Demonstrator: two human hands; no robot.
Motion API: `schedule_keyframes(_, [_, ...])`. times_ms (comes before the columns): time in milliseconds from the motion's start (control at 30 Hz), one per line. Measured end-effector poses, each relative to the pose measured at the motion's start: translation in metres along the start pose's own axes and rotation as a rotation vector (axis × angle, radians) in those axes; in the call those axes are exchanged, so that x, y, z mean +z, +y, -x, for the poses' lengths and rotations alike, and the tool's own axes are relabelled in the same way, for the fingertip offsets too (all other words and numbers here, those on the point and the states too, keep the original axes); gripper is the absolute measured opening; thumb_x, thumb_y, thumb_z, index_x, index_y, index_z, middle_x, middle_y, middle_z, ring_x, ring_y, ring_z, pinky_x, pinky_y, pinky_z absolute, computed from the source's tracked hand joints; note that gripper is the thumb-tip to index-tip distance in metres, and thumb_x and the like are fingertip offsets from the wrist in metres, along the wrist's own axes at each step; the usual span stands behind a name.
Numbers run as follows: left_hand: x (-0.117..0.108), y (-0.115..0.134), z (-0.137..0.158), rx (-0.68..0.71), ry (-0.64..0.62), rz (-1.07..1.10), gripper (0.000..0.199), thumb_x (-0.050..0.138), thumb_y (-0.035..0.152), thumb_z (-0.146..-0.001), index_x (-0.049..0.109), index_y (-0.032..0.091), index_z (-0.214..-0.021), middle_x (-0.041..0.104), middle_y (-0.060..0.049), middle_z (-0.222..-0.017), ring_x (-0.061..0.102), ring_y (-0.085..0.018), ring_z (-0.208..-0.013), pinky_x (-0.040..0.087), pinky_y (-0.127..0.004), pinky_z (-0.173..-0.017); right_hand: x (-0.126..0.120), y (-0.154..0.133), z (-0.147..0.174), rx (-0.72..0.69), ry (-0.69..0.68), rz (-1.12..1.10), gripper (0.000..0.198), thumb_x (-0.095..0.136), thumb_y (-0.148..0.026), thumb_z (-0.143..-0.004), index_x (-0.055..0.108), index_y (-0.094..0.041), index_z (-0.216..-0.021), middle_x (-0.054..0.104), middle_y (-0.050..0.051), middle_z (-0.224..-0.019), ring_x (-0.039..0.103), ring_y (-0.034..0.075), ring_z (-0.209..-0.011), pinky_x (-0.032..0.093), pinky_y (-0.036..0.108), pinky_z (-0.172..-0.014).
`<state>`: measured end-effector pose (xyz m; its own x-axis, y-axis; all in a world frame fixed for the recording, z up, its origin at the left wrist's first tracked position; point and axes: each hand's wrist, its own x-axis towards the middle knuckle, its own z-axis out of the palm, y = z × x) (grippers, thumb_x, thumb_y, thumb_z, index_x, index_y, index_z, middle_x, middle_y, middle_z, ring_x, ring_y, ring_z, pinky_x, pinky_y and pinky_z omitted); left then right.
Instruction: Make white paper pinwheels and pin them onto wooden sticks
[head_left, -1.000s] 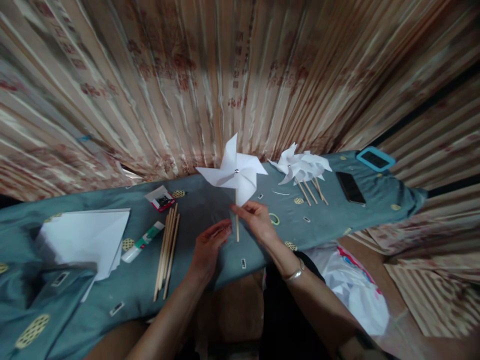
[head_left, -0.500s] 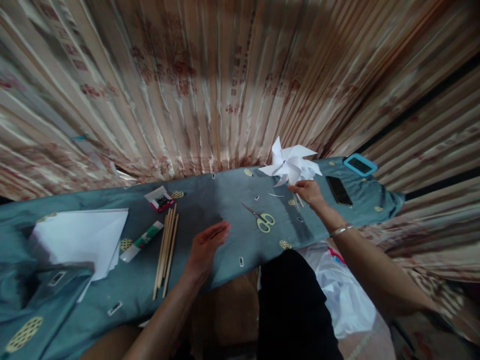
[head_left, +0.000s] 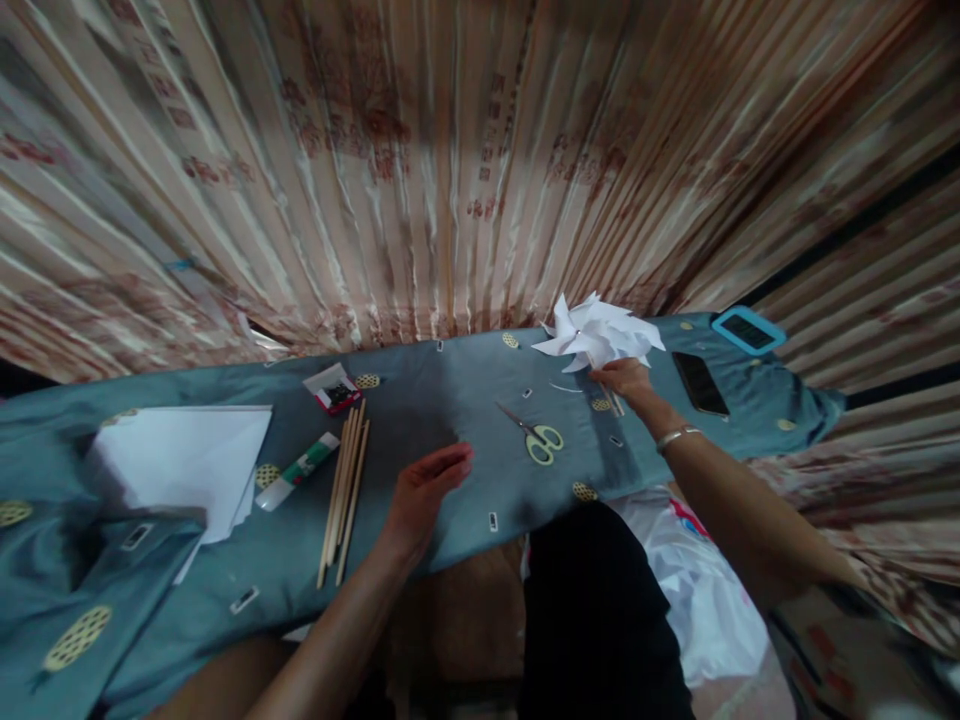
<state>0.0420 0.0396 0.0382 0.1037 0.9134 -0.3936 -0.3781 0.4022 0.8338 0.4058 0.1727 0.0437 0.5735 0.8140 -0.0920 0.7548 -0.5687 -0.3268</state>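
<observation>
My right hand (head_left: 624, 382) is closed around the stick of a white paper pinwheel (head_left: 585, 335). The pinwheel lies low at the far edge of the cloth-covered surface, overlapping more white folded paper (head_left: 634, 335) that looks like another pinwheel. Wooden stick ends show just below the fingers. My left hand (head_left: 431, 490) hovers over the cloth with its fingers stretched out and holds nothing. Between the two hands lie scissors (head_left: 541, 442) with pale green handles, their blades pointing up and left.
Left of my left hand lie several wooden sticks (head_left: 346, 490), a green-and-white packet (head_left: 298, 472), a small box of black bits (head_left: 332, 388) and white paper sheets (head_left: 187, 455). A phone (head_left: 700, 382) and a blue-framed device (head_left: 748, 330) lie at right. A curtain (head_left: 420, 180) hangs behind.
My right hand has lowered the pinwheel onto the white paper piece behind it. My left hand stays in nearly the same place, and the view has shifted slightly.
</observation>
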Motion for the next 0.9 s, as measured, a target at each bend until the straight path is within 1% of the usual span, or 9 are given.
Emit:
schedule_keyframes(267, [-0.006,-0.006,0.005,0.009,-0.017,0.038,0.026,0.087,0.028,-0.052,0.08,0.02,-0.076,0.078,-0.007,-0.086,0.066,-0.018,-0.08,0.049,-0.03,-0.08,0.003,0.002,0.006,0.031,0.016,0.075,0.024,0.075,-0.036,-0.073,0.078,-0.015,-0.083,0.076,0.013,-0.085,0.07,0.027,-0.08,0.052,0.033,-0.067])
schedule_keyframes(433, [-0.014,-0.007,0.012,0.053,-0.021,0.017,0.023,0.085,0.025,-0.054,0.08,0.02,-0.077,0.078,-0.008,-0.09,0.069,-0.023,-0.088,0.051,-0.034,-0.085,-0.011,0.002,0.025,-0.008,0.066,0.122,0.03,0.075,-0.039,-0.076,0.079,-0.012,-0.087,0.075,0.017,-0.084,0.071,0.031,-0.078,0.047,0.036,-0.064])
schedule_keyframes(500, [-0.017,-0.007,0.016,0.068,-0.03,-0.028,0.021,0.083,0.026,-0.058,0.08,0.02,-0.078,0.079,-0.009,-0.092,0.07,-0.025,-0.091,0.052,-0.035,-0.086,-0.017,0.001,0.04,-0.048,0.118,0.14,0.033,0.07,-0.039,-0.081,0.079,-0.01,-0.093,0.074,0.023,-0.09,0.071,0.033,-0.082,0.045,0.038,-0.066])
schedule_keyframes(567, [-0.021,-0.009,0.019,0.083,-0.048,-0.092,0.019,0.079,0.027,-0.063,0.08,0.021,-0.081,0.079,-0.008,-0.094,0.071,-0.026,-0.095,0.052,-0.035,-0.088,-0.018,-0.001,0.06,-0.12,0.159,0.126,0.035,0.062,-0.04,-0.087,0.077,-0.012,-0.102,0.074,0.023,-0.099,0.071,0.031,-0.087,0.045,0.038,-0.07])
schedule_keyframes(667, [-0.024,-0.014,0.023,0.076,-0.089,-0.219,0.021,0.072,0.028,-0.071,0.08,0.02,-0.089,0.079,-0.007,-0.096,0.071,-0.025,-0.096,0.053,-0.035,-0.088,-0.002,-0.016,0.096,-0.276,0.19,0.03,0.027,0.063,-0.035,-0.084,0.077,-0.019,-0.1,0.077,0.013,-0.094,0.071,0.027,-0.085,0.048,0.034,-0.072])
schedule_keyframes(700, [-0.024,-0.016,0.024,0.066,-0.099,-0.251,0.022,0.071,0.028,-0.072,0.079,0.019,-0.091,0.079,-0.007,-0.096,0.071,-0.025,-0.094,0.054,-0.035,-0.087,0.006,-0.026,0.111,-0.368,0.171,-0.06,0.025,0.063,-0.035,-0.082,0.078,-0.019,-0.095,0.078,0.011,-0.089,0.071,0.027,-0.081,0.049,0.034,-0.071])
schedule_keyframes(767, [-0.022,-0.022,0.029,0.051,-0.108,-0.279,0.024,0.07,0.027,-0.074,0.079,0.016,-0.093,0.079,-0.008,-0.094,0.072,-0.024,-0.089,0.055,-0.034,-0.084,0.021,-0.055,0.144,-0.56,0.045,-0.24,0.022,0.062,-0.035,-0.08,0.077,-0.019,-0.083,0.078,0.009,-0.084,0.071,0.025,-0.075,0.051,0.034,-0.071])
schedule_keyframes(833, [-0.018,-0.027,0.036,0.045,-0.123,-0.304,0.022,0.068,0.025,-0.075,0.078,0.015,-0.091,0.078,-0.008,-0.091,0.072,-0.022,-0.085,0.056,-0.032,-0.081,0.025,-0.091,0.186,-0.685,-0.155,-0.407,0.022,0.063,-0.037,-0.079,0.076,-0.019,-0.077,0.077,0.007,-0.079,0.07,0.023,-0.071,0.052,0.032,-0.068])
schedule_keyframes(900, [-0.013,-0.031,0.045,0.042,-0.128,-0.343,0.017,0.068,0.022,-0.074,0.078,0.015,-0.085,0.078,-0.006,-0.085,0.072,-0.021,-0.082,0.057,-0.031,-0.078,0.014,-0.127,0.234,-0.801,-0.441,-0.586,0.02,0.066,-0.037,-0.081,0.076,-0.019,-0.08,0.077,0.004,-0.078,0.07,0.019,-0.072,0.053,0.029,-0.068])
